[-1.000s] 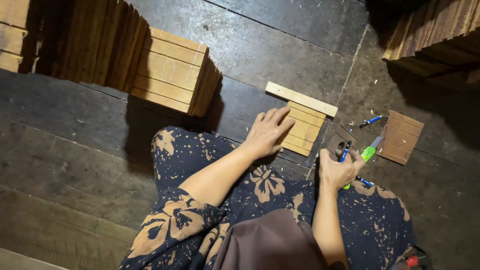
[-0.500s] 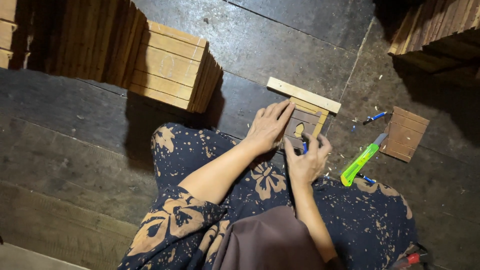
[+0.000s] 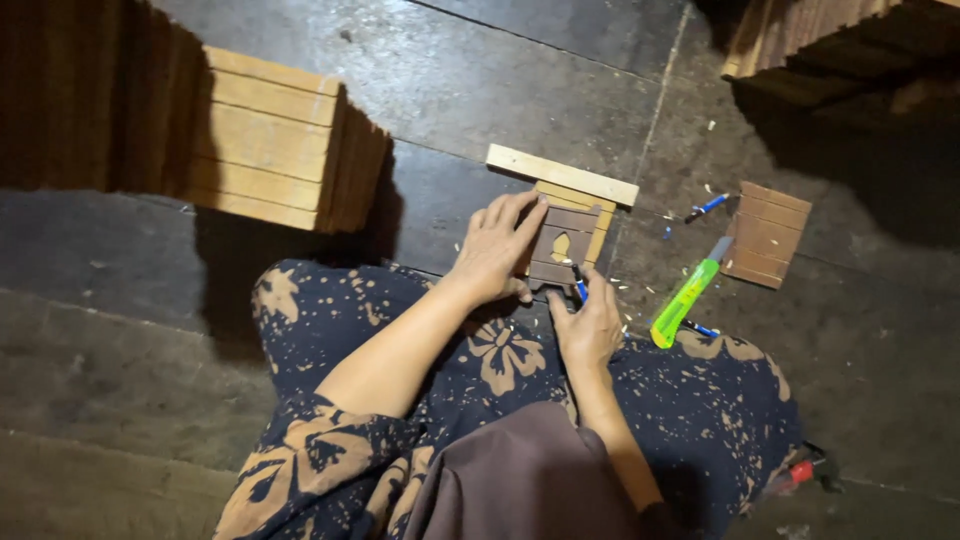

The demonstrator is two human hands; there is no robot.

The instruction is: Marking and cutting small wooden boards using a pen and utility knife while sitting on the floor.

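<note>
Here the left hand (image 3: 497,250) steadies a slatted wooden piece (image 3: 562,247), the right hand (image 3: 587,325) seemingly gripping a blue pen (image 3: 579,289).

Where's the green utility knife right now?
Head view, right of centre: the green utility knife lies on the floor between the right hand and a small slatted wood panel.

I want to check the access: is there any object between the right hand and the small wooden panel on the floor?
Nothing visible does. The right hand holds a blue pen whose tip already meets the panel, and the left hand rests on the panel's left edge. The green cutter lies off to the right.
</note>
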